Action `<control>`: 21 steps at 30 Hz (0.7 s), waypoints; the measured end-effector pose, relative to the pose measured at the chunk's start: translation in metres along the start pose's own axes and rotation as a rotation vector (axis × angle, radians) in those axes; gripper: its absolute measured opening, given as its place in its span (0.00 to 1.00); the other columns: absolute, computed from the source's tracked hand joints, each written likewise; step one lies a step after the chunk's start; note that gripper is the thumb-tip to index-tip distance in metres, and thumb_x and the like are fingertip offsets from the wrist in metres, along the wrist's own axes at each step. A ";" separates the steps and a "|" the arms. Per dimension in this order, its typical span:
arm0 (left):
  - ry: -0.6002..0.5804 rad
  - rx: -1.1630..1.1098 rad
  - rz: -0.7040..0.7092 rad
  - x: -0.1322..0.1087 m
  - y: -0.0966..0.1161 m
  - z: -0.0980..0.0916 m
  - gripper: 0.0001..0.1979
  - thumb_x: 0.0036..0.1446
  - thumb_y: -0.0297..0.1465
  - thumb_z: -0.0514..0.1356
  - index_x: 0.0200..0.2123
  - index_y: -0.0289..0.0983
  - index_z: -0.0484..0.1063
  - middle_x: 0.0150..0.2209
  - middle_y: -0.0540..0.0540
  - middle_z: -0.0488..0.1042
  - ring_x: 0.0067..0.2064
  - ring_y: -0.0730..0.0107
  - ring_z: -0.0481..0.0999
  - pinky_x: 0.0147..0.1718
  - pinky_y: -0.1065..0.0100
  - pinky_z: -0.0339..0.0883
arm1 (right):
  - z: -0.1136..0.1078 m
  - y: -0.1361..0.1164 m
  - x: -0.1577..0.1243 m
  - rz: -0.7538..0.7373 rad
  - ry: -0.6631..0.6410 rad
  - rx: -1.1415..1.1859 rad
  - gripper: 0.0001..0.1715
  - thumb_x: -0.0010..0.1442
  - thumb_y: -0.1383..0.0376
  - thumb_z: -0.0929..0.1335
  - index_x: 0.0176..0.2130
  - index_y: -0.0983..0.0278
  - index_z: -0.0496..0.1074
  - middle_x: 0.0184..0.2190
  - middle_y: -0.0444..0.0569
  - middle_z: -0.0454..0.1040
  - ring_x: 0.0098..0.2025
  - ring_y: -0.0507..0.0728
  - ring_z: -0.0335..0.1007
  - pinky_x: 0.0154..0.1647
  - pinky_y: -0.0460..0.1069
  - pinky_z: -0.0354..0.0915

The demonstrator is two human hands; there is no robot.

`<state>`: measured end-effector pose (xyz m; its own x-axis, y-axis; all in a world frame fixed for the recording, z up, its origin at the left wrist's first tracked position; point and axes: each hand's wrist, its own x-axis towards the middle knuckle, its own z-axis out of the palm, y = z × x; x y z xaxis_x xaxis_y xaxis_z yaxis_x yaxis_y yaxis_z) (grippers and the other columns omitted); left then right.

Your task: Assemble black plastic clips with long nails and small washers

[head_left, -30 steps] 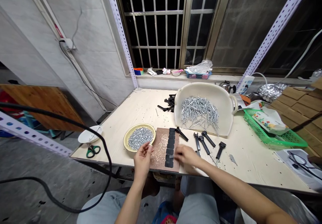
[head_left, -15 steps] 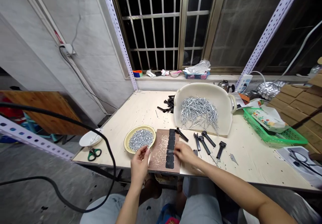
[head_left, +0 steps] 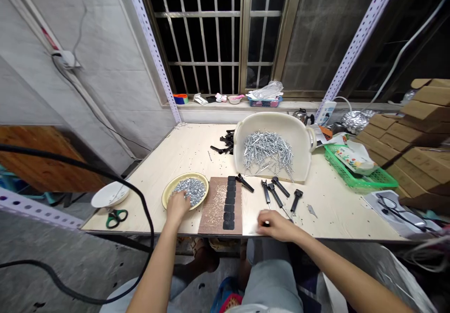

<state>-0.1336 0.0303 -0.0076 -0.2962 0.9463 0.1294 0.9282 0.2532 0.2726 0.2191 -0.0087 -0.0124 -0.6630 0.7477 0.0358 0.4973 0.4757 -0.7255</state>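
My left hand (head_left: 178,206) reaches into a yellow bowl (head_left: 165,199) of small shiny metal pieces (head_left: 194,189); its fingertips are hidden among them. My right hand (head_left: 277,226) is closed near the table's front edge, with a small dark thing (head_left: 266,224) showing at its fingers, too blurred to name. Between the hands lies a brown board (head_left: 237,209) with many pale marks. A column of black rounded squares (head_left: 229,201) runs along its right part. Several black-handled pieces with metal rods (head_left: 277,198) lie beyond my right hand.
A cream basin (head_left: 298,165) full of loose metal rods (head_left: 269,151) stands behind the board. At the left are a white dish (head_left: 100,198) and green-handled scissors (head_left: 116,218). A green basket (head_left: 379,179) and cardboard boxes (head_left: 418,153) are at the right. A black cable (head_left: 149,219) loops in front on the left.
My left hand has moved from the board's left edge into the bowl. My right hand has left the black squares and moved right, toward the table's front edge. The view has shifted slightly.
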 end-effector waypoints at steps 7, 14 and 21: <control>-0.101 0.083 0.023 0.027 -0.005 0.013 0.12 0.47 0.27 0.50 0.26 0.31 0.73 0.34 0.29 0.74 0.38 0.45 0.72 0.32 0.58 0.62 | -0.055 0.034 -0.172 0.661 -0.327 -0.091 0.05 0.43 0.67 0.70 0.25 0.67 0.73 0.22 0.44 0.70 0.25 0.52 0.65 0.24 0.44 0.57; 0.119 -0.048 -0.027 0.020 0.005 -0.002 0.10 0.47 0.30 0.50 0.26 0.34 0.70 0.29 0.37 0.74 0.35 0.53 0.73 0.32 0.62 0.62 | -0.073 0.036 -0.075 0.159 0.134 -0.623 0.16 0.58 0.72 0.59 0.45 0.64 0.67 0.43 0.53 0.68 0.44 0.57 0.63 0.43 0.50 0.59; 0.167 -0.849 -0.235 -0.006 0.009 -0.017 0.09 0.38 0.34 0.61 0.24 0.34 0.69 0.24 0.46 0.73 0.30 0.63 0.74 0.32 0.65 0.66 | -0.079 0.073 -0.006 -0.434 -0.283 -0.790 0.10 0.60 0.72 0.60 0.34 0.65 0.69 0.42 0.53 0.70 0.46 0.57 0.63 0.44 0.54 0.60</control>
<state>-0.1270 0.0237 0.0100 -0.5481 0.8304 0.1000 0.3793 0.1403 0.9146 0.3036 0.0587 -0.0114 -0.9389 0.3406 -0.0497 0.3414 0.9399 -0.0089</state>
